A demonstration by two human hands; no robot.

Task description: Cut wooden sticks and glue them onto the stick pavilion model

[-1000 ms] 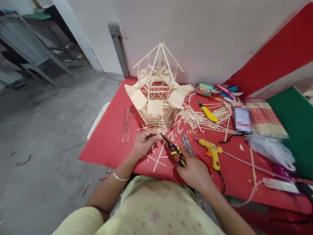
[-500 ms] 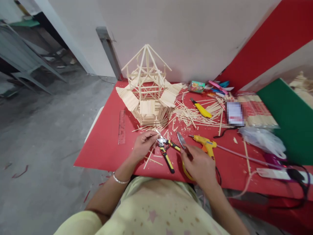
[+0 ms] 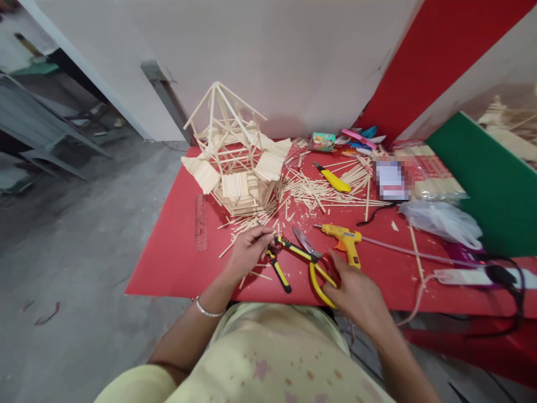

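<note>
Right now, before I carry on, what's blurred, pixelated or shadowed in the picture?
Head view: chair at far left smeared; head view: coarse pixels cover an item beside the wrapped sticks; head view: faint shadow on the wall right of the stick model; head view: anything the left hand pinches is too small to make out.

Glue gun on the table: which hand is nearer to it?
Right. The right hand is close by, on the near side of the glue gun; the left hand is farther away, to its left.

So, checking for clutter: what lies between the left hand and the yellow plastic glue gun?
Black-and-yellow pliers, then silver scissor blades: head view.
</note>
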